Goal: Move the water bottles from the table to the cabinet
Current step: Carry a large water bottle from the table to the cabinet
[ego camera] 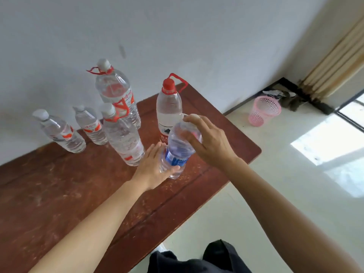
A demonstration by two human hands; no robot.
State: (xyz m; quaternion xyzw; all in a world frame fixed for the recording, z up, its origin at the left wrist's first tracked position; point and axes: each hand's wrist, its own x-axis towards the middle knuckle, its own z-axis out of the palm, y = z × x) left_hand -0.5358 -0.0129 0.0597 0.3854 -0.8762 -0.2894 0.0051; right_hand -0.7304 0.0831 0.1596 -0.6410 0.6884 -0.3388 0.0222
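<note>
Left hand (pixel 151 171), right hand (pixel 209 143) hold one blue-label bottle (pixel 176 155); five others (pixel 59 133) (pixel 89 126) (pixel 124 138) (pixel 116 93) (pixel 168 111) on table (pixel 59 194).

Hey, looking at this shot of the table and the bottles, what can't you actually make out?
Head view only:
Cabinet: not in frame anywhere.
Cap of the blue-label bottle: covered by the right hand; the left hand hides part of its side.
Print on the red-cap bottle label: blurred, unreadable.
Inside of the pink basket: too small.
Table: left end cut off by the frame edge.
</note>
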